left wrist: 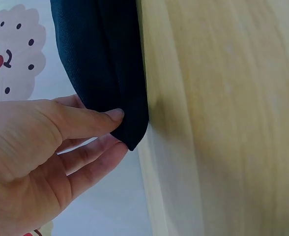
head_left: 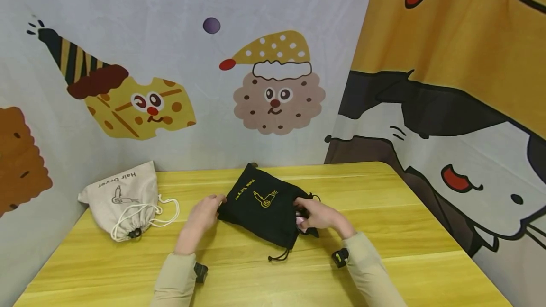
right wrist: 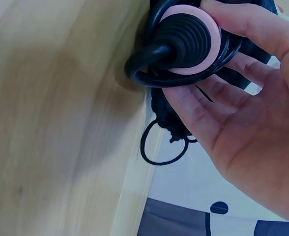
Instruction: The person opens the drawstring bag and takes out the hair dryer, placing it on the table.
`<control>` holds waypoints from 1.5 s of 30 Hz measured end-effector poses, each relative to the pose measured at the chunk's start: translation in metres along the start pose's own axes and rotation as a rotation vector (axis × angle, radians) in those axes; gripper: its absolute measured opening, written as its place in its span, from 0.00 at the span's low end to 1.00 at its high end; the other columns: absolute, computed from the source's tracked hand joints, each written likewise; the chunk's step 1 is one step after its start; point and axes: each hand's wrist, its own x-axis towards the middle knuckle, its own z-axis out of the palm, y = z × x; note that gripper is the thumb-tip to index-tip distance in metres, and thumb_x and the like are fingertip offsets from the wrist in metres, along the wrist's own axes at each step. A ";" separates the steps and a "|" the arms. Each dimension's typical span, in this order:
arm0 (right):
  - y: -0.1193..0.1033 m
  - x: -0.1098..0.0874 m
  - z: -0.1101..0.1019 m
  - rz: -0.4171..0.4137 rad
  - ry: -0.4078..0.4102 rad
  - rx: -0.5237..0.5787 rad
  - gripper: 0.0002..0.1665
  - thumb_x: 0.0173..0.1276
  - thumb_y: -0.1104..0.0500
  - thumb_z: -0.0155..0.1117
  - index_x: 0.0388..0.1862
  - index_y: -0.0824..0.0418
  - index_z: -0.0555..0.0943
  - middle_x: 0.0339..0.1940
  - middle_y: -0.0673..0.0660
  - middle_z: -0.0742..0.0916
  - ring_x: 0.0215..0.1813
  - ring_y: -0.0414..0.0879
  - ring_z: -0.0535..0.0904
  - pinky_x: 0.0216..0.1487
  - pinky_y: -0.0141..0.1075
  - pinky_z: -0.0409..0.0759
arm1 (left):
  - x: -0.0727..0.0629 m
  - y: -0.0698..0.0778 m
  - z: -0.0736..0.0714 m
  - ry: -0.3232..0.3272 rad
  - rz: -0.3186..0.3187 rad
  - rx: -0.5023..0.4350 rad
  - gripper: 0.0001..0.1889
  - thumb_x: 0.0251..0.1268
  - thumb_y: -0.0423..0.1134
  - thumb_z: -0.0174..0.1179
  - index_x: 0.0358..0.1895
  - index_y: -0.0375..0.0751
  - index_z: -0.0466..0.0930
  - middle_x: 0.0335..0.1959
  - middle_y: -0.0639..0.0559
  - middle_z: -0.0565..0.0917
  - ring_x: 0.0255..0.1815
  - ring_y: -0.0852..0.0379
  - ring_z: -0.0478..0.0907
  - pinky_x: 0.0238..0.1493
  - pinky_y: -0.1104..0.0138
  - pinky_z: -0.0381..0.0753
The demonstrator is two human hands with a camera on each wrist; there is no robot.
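Observation:
A black drawstring bag (head_left: 251, 219) printed "Hair Dryer" in yellow lies on the table, its mouth toward the right. My left hand (head_left: 204, 214) pinches the bag's closed-end corner between thumb and fingers, as the left wrist view shows up close. At the mouth, my right hand (head_left: 320, 214) grips a pink hair dryer (right wrist: 215, 37) by its handle end. A black power cord (right wrist: 137, 73) is looped around that end, by a ribbed black sleeve. The bag hides the rest of the dryer.
A beige drawstring bag (head_left: 132, 191), also printed "Hair Dryer", sits at the table's left, its white cords (head_left: 168, 212) spread beside it. The wooden table (head_left: 264, 283) meets a cartoon-printed curtain (head_left: 204, 146) at the back and right.

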 end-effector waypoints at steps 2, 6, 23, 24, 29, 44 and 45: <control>0.002 -0.002 -0.001 0.004 0.001 -0.007 0.31 0.51 0.66 0.68 0.56 0.65 0.71 0.45 0.58 0.82 0.42 0.46 0.76 0.45 0.40 0.77 | 0.000 0.000 0.000 0.004 0.004 0.003 0.21 0.45 0.20 0.64 0.45 0.39 0.79 0.38 0.40 0.83 0.37 0.41 0.82 0.35 0.54 0.81; 0.006 -0.006 -0.003 0.017 -0.001 -0.029 0.34 0.51 0.66 0.68 0.59 0.66 0.71 0.50 0.60 0.82 0.46 0.48 0.76 0.48 0.43 0.77 | -0.002 0.000 -0.001 0.009 0.011 0.014 0.20 0.45 0.20 0.64 0.45 0.39 0.79 0.38 0.40 0.83 0.36 0.41 0.82 0.35 0.54 0.81; 0.017 -0.021 -0.012 -0.001 -0.020 -0.016 0.32 0.53 0.69 0.65 0.59 0.64 0.72 0.52 0.63 0.81 0.47 0.52 0.78 0.45 0.40 0.77 | -0.004 0.000 -0.011 -0.102 -0.030 -0.037 0.20 0.46 0.19 0.62 0.46 0.38 0.79 0.33 0.42 0.82 0.35 0.48 0.80 0.37 0.55 0.80; 0.018 -0.022 -0.013 0.000 -0.022 -0.013 0.32 0.52 0.69 0.65 0.59 0.64 0.72 0.52 0.63 0.81 0.46 0.51 0.78 0.44 0.39 0.76 | -0.004 0.000 -0.012 -0.111 -0.033 -0.043 0.20 0.46 0.19 0.62 0.46 0.38 0.79 0.33 0.43 0.82 0.35 0.48 0.80 0.37 0.55 0.80; 0.020 -0.025 -0.016 -0.002 -0.031 0.011 0.32 0.50 0.70 0.64 0.58 0.63 0.72 0.52 0.64 0.81 0.40 0.47 0.77 0.39 0.34 0.74 | -0.005 -0.002 -0.012 -0.148 -0.053 -0.079 0.21 0.45 0.19 0.62 0.46 0.39 0.79 0.31 0.45 0.82 0.35 0.50 0.79 0.38 0.55 0.80; 0.030 -0.036 -0.023 -0.009 -0.049 0.034 0.31 0.52 0.73 0.60 0.58 0.62 0.72 0.53 0.63 0.80 0.41 0.49 0.78 0.38 0.33 0.75 | -0.009 -0.002 -0.018 -0.246 -0.065 -0.133 0.20 0.43 0.19 0.62 0.43 0.37 0.79 0.27 0.47 0.80 0.31 0.55 0.75 0.35 0.62 0.77; 0.031 -0.036 -0.023 -0.006 -0.047 0.033 0.31 0.52 0.73 0.60 0.58 0.62 0.72 0.53 0.63 0.80 0.42 0.49 0.77 0.38 0.33 0.75 | -0.010 -0.002 -0.019 -0.260 -0.067 -0.139 0.20 0.43 0.20 0.62 0.43 0.37 0.79 0.27 0.47 0.79 0.31 0.55 0.75 0.35 0.62 0.77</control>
